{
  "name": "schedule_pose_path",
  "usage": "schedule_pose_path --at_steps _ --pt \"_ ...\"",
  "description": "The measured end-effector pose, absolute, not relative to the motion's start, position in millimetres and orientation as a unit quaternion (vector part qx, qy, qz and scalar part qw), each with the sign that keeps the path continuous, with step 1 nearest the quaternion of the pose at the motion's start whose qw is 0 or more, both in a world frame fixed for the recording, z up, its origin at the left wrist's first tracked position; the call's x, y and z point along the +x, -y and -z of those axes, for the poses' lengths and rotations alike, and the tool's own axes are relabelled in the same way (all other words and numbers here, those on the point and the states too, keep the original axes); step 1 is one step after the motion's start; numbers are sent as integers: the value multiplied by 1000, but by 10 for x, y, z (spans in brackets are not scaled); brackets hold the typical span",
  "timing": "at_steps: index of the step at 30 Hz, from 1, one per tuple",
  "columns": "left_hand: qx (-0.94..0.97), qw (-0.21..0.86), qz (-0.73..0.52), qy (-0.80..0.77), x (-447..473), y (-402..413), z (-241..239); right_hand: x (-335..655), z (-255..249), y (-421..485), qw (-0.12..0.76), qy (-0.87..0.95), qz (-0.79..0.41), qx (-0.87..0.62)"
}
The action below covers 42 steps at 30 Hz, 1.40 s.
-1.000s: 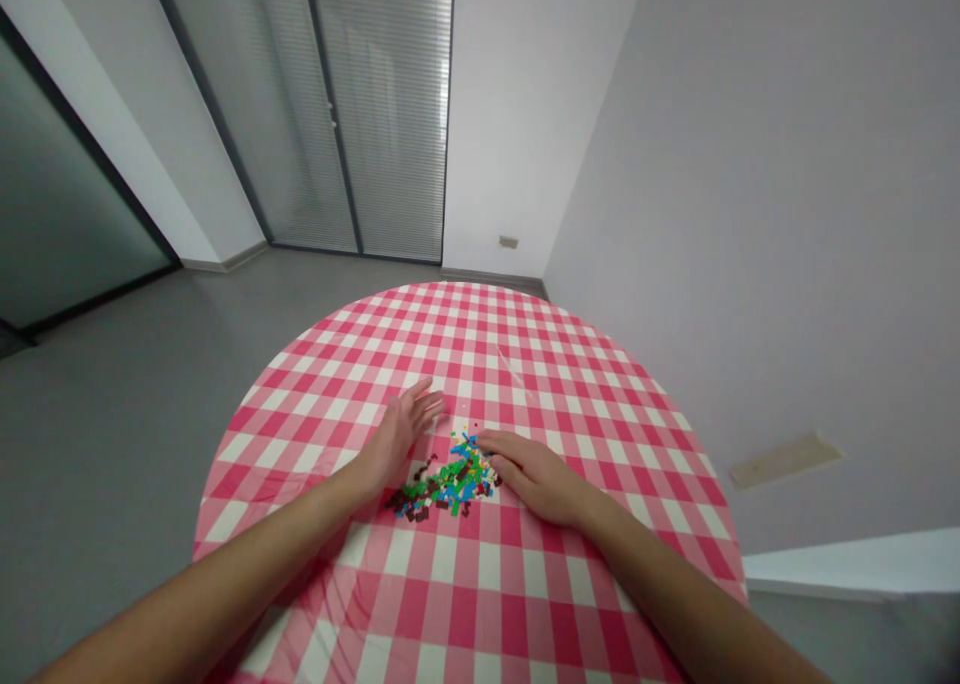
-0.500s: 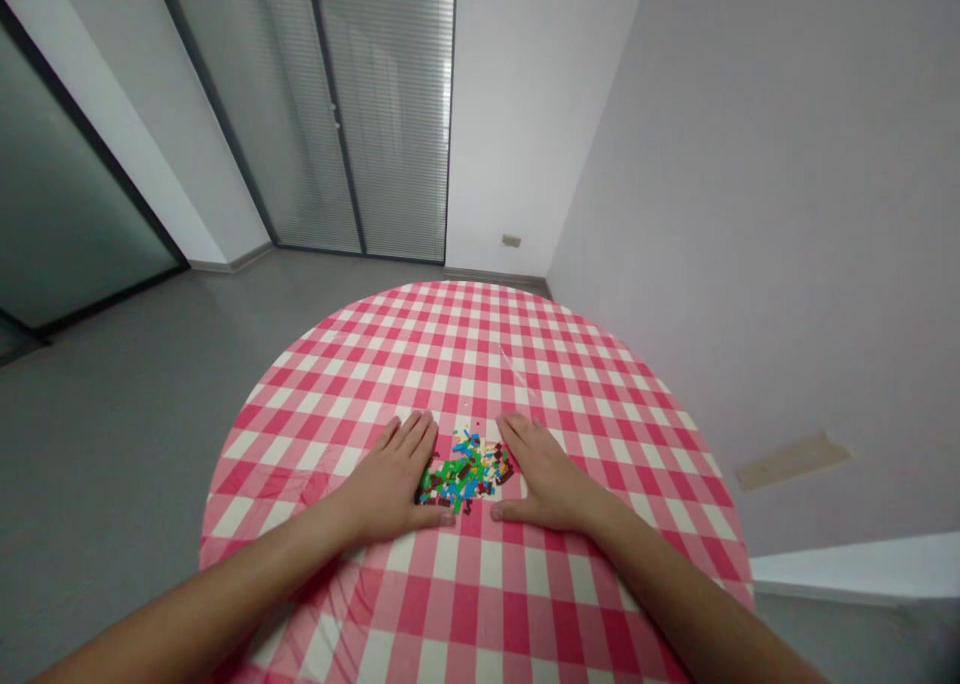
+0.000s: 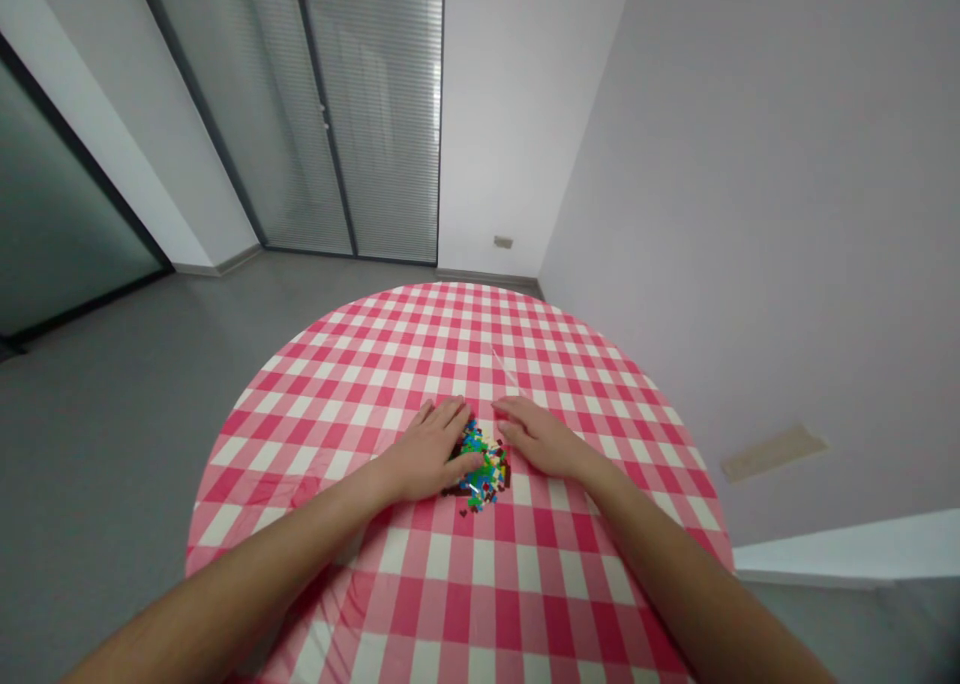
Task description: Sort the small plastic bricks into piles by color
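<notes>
A loose pile of small coloured plastic building bricks (image 3: 484,476), green, blue, brown, yellow and white, lies on the checked tablecloth (image 3: 465,604). My left hand (image 3: 431,452) rests along the pile's left side, fingers stretched forward and thumb reaching over some bricks. Part of the pile is hidden under that hand. At the far right side of the pile is my right hand (image 3: 541,436), palm down with its fingers extended toward the left. Neither hand grips a brick that I can see.
The round table fills the middle of the view. Beyond it stand a glass partition with blinds (image 3: 375,114) and a white wall (image 3: 517,94). A strip of tape (image 3: 776,452) is on the right wall. Grey floor (image 3: 97,394) lies to the left.
My left hand has moved right, its thumb now over the bricks. My right hand has shifted forward and its thumb no longer shows. The pile is narrower and more heaped.
</notes>
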<state>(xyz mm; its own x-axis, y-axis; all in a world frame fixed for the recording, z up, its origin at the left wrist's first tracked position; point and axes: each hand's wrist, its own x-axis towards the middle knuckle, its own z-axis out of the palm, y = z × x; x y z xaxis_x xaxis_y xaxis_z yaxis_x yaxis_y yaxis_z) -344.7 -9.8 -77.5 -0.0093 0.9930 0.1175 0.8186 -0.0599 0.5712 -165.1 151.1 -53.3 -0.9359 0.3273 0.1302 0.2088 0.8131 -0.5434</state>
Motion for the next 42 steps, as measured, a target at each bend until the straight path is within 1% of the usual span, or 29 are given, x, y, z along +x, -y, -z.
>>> schedule_pose_path --at_steps 2,4,7,11,17,21,24,28,30,32,38,42 --pt "671 166 -265 -672 -3498 61 756 -1764 559 -1521 159 937 -261 -171" --pt "671 157 -254 -679 -3545 44 740 -1839 609 -1494 177 935 -249 -179" --pt "684 156 -231 -675 -3585 55 721 -1867 675 -1414 169 946 -233 -151" --pt "703 177 -235 -648 -3609 86 699 -1829 690 -1335 162 954 -222 -124" --pt "684 165 -295 -647 -3721 94 715 -1759 655 -1336 123 957 -248 -83" --pt "654 167 -331 -659 -3827 99 673 -1727 640 -1360 122 950 -275 -80" --pt "663 187 -328 -646 -3883 125 582 -1728 620 -1364 124 946 -283 -93" --pt "693 261 -295 -604 -3894 176 479 -1728 599 -1367 117 943 -291 -110" --pt "694 281 -286 -598 -3868 187 471 -1721 603 -1377 116 941 -294 -124" --pt "690 272 -280 -610 -3827 180 501 -1717 613 -1391 114 938 -296 -137" --pt "662 166 -316 -659 -3721 76 700 -1738 617 -1400 99 940 -292 -149" --pt "677 123 -306 -658 -3704 1 777 -1752 625 -1394 103 939 -287 -159"
